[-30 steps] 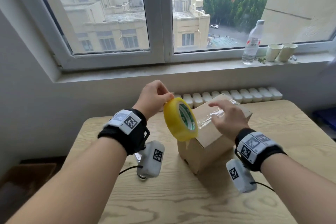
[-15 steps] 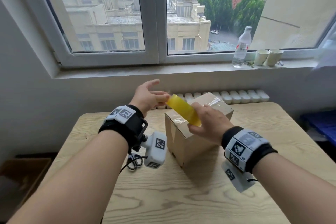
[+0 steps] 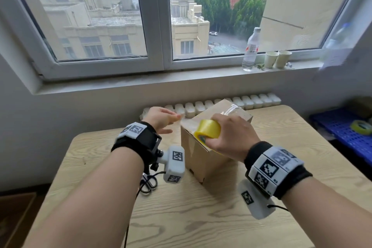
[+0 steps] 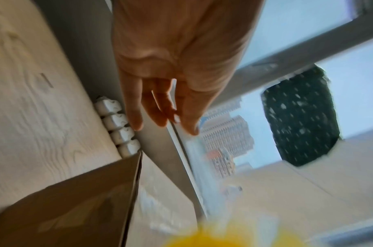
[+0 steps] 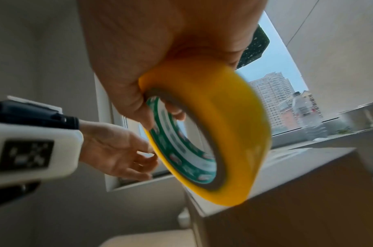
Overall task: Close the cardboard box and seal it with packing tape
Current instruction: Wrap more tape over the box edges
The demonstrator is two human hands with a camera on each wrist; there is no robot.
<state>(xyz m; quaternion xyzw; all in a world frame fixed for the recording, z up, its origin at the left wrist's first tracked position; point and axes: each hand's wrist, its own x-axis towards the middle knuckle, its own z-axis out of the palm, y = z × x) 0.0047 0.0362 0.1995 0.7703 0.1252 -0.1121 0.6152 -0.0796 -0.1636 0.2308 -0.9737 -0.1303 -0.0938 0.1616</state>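
Right hand grips the tape roll at the box's near top corner; left hand spread and free beside it.

The right hand (image 3: 231,137) curls around the yellow tape roll (image 3: 208,129), fingers through its core, the roll resting tilted on the near top corner of the closed cardboard box (image 3: 203,159). The left hand (image 3: 161,120), fingers loosely spread and holding nothing, hovers just off the box's left top edge. Clear tape already lies along the box top; the next strip probably runs away from the roll.

The head view looks forward and down over the cardboard box (image 3: 209,147) toward the window at twelve o'clock. Both close, blurred wrist views apparently tilt upward, sharing the tape roll (image 5: 204,133) at six o'clock.
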